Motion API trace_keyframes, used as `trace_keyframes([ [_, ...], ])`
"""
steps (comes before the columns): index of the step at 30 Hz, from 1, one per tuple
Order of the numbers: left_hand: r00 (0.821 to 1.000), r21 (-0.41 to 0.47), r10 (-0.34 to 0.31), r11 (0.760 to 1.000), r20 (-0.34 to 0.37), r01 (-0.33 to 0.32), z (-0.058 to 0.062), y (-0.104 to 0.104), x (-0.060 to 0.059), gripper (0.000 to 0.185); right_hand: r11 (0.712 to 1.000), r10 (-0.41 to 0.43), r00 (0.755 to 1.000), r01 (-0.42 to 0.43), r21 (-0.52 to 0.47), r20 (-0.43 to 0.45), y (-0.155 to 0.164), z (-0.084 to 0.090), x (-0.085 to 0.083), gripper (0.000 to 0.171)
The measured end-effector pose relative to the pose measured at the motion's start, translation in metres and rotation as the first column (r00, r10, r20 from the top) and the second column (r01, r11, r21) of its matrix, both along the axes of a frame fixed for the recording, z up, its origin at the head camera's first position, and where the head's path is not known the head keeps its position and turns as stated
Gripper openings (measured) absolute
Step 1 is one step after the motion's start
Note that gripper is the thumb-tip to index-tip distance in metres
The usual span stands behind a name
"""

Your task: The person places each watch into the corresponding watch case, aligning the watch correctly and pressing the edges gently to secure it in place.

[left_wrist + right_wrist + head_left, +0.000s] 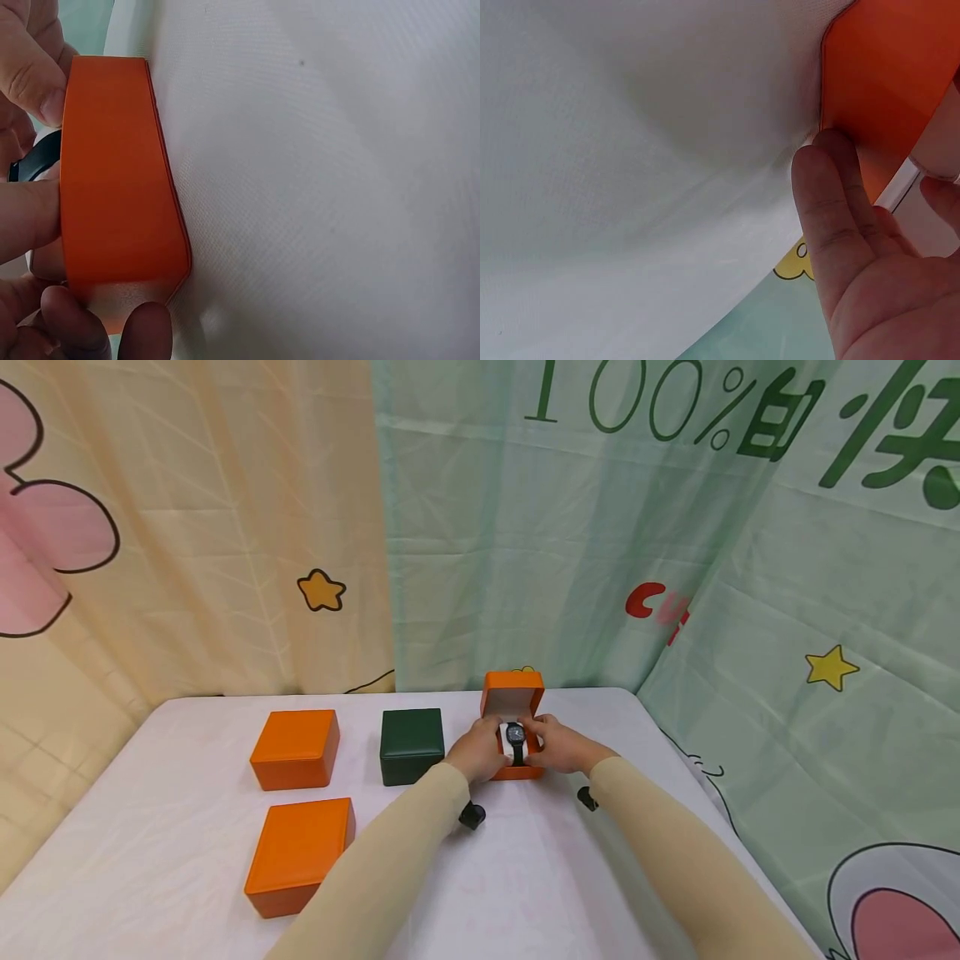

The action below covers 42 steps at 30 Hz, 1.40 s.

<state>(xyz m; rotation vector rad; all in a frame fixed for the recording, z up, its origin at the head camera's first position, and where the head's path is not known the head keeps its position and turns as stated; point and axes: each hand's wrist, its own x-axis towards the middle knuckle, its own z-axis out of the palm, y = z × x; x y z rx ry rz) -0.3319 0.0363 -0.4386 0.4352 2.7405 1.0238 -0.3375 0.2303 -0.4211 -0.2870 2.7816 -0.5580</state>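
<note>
An orange watch box (517, 773) stands with its lid up near the table's back edge. Inside it, a black wristwatch (515, 737) sits round a white cushion. My left hand (477, 752) holds the box's left side, its thumb over the front rim in the left wrist view and other fingers against the outer wall. From the right, my right hand (564, 746) holds the opposite side. In the right wrist view, two of its fingers (826, 202) lie along the orange outer wall, with other digits reaching over the rim. The cushion's sides are partly hidden by my hands.
A closed dark green box (412, 745) stands just left of my left hand. Farther left are two closed orange boxes, one behind (295, 747) and one in front (300, 852), partly behind my left sleeve. Printed curtains (525, 568) hang behind the white-covered table (150, 860).
</note>
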Motion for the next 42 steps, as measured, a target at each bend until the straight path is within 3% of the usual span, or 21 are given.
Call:
trace_keyframes([
  [11, 0.999, 0.010, 0.034, 0.999, 0.006, -0.034, -0.005, 0.003, -0.003, 0.070, 0.999, -0.037, 0.999, 0.036, 0.023, 0.022, -0.006, 0.000, 0.000, 0.083],
  [17, 0.999, 0.027, 0.043, 0.999, 0.033, -0.044, -0.005, 0.002, -0.003, 0.072, 1.000, -0.021, 0.999, 0.022, -0.017, 0.040, -0.009, 0.004, 0.004, 0.081],
  [24, 0.998, 0.025, 0.044, 0.999, 0.033, -0.045, -0.002, 0.002, 0.000, 0.074, 0.997, -0.058, 0.996, 0.062, -0.051, 0.073, -0.009, 0.005, 0.005, 0.081],
  [42, 0.998, 0.027, 0.051, 0.998, 0.044, -0.052, -0.003, 0.003, -0.001, 0.075, 0.997, -0.073, 0.995, 0.076, -0.034, 0.066, -0.013, 0.001, 0.002, 0.080],
])
